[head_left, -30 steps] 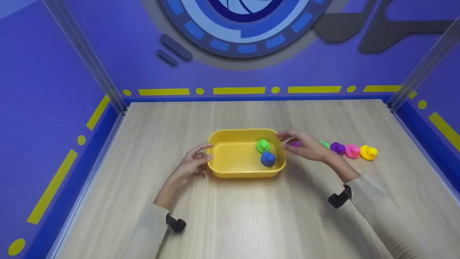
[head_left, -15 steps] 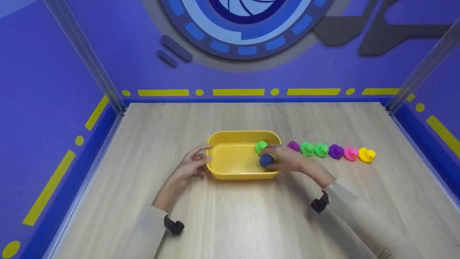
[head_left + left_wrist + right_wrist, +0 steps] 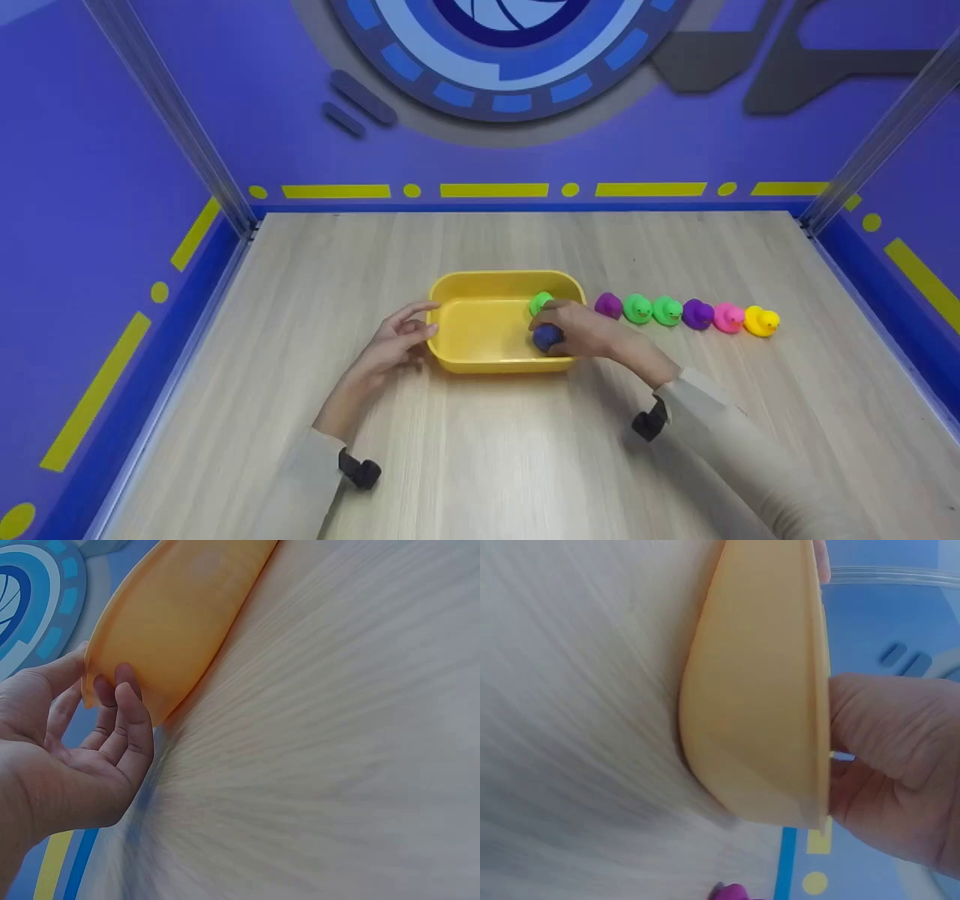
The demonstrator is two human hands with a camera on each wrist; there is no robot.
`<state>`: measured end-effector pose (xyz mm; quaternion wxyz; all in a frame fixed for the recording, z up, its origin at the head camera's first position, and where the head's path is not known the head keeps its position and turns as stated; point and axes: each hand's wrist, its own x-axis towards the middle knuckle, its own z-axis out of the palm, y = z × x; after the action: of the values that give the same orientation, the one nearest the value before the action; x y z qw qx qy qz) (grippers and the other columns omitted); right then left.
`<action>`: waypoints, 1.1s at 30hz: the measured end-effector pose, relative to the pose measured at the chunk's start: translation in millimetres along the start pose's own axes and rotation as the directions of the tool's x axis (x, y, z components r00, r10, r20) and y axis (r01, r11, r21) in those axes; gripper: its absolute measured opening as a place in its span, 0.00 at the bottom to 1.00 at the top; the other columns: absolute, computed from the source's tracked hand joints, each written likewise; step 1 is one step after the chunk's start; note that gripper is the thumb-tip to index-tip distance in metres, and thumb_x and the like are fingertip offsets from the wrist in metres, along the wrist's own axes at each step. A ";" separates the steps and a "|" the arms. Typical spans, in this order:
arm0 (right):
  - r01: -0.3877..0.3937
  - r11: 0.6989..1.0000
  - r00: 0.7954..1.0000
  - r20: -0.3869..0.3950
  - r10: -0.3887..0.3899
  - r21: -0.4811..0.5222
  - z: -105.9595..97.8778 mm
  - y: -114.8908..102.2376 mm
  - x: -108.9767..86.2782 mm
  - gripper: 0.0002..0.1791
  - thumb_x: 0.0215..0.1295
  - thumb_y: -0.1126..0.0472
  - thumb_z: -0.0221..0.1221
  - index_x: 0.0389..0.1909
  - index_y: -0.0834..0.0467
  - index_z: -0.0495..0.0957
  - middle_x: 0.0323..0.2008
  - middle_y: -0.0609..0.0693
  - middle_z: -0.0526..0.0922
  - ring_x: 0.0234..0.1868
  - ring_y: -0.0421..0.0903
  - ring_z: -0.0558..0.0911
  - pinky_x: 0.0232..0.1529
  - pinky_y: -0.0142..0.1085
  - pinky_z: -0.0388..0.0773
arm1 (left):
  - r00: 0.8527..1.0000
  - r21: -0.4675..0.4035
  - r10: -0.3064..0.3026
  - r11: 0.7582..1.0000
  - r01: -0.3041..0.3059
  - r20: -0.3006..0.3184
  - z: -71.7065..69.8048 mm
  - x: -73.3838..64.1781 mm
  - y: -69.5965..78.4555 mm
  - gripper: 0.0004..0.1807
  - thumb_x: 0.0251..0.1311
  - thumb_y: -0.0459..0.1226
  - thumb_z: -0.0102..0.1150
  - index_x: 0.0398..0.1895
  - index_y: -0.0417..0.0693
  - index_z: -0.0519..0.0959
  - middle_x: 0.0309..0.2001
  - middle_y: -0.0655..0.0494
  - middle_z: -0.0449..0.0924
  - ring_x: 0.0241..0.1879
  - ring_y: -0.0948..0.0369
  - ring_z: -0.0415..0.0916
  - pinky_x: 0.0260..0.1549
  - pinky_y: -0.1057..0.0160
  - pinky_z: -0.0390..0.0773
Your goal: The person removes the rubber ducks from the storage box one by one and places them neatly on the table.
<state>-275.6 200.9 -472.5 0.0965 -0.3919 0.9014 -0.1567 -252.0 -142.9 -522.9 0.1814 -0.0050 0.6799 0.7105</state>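
Note:
A yellow plastic tub (image 3: pixel 480 367) stands on the table. My left hand (image 3: pixel 394 341) pinches its left rim; in the left wrist view the fingers (image 3: pixel 133 727) curl against the outer wall. Inside the tub's right end, my right hand (image 3: pixel 581 330) has its thumb and fingers around a blue rubber duck (image 3: pixel 546 339). Just behind that duck sits a green rubber duck (image 3: pixel 540 303), partly covered by the fingers. From the right wrist, the tub wall (image 3: pixel 757 690) hides the fingertips and the blue duck.
Right of the tub runs a row of rubber ducks: a magenta one (image 3: pixel 608 306), two green ones (image 3: pixel 637 309), a purple one (image 3: pixel 698 314), a pink one (image 3: pixel 728 318) and a yellow one (image 3: pixel 762 322). Blue panels (image 3: pixel 360 161) wall the wooden table (image 3: pixel 487 450).
My right hand has moved left from the tub's right rim into the tub and taken hold of the blue duck. The left hand stays on the rim.

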 end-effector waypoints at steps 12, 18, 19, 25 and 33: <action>0.006 1.000 1.000 0.006 -0.006 -0.014 4.9 -3.8 11.4 0.20 0.61 0.65 0.71 0.54 0.63 0.83 0.55 0.60 0.82 0.58 0.57 0.79 0.64 0.52 0.78 | 0.999 0.032 -0.015 0.999 0.016 -0.039 -7.8 -4.7 1.8 0.28 0.68 0.40 0.65 0.70 0.52 0.72 0.41 0.53 0.80 0.29 0.59 0.77 0.23 0.65 0.77; 0.001 0.999 1.000 0.021 0.000 -0.040 1.9 -3.1 10.3 0.20 0.60 0.65 0.72 0.53 0.63 0.84 0.52 0.57 0.86 0.57 0.56 0.80 0.65 0.52 0.77 | 1.000 0.028 -0.012 1.000 0.013 -0.011 -5.3 -3.3 2.7 0.29 0.67 0.41 0.66 0.70 0.54 0.73 0.41 0.54 0.80 0.29 0.59 0.77 0.24 0.64 0.78; 0.005 0.999 1.000 0.018 -0.004 -0.040 1.3 -2.8 10.0 0.20 0.60 0.65 0.72 0.54 0.62 0.84 0.52 0.57 0.86 0.57 0.56 0.81 0.65 0.52 0.77 | 1.000 0.029 -0.010 1.000 0.011 -0.012 -5.0 -2.8 2.7 0.28 0.67 0.41 0.66 0.70 0.54 0.73 0.41 0.54 0.80 0.29 0.59 0.77 0.24 0.64 0.78; -0.039 0.999 0.999 0.027 0.039 -0.020 2.4 -2.8 9.6 0.18 0.60 0.65 0.72 0.51 0.60 0.85 0.48 0.54 0.87 0.51 0.51 0.84 0.60 0.48 0.82 | 1.000 0.035 -0.012 0.999 0.012 -0.020 -3.0 -1.4 3.1 0.29 0.67 0.41 0.67 0.70 0.53 0.73 0.41 0.54 0.80 0.29 0.59 0.76 0.23 0.64 0.78; -0.049 0.996 0.995 0.087 0.056 -0.081 4.7 -3.6 12.2 0.17 0.60 0.66 0.72 0.50 0.58 0.84 0.47 0.52 0.87 0.49 0.50 0.84 0.61 0.47 0.81 | 1.000 0.024 0.006 1.000 -0.007 0.008 -0.4 -0.7 2.4 0.30 0.68 0.38 0.65 0.72 0.48 0.71 0.39 0.55 0.80 0.30 0.61 0.74 0.24 0.67 0.78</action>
<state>-280.0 188.6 -476.2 0.1252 -0.3781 0.9117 -0.1009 -252.0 -143.5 -520.4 0.1818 0.0022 0.6877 0.7029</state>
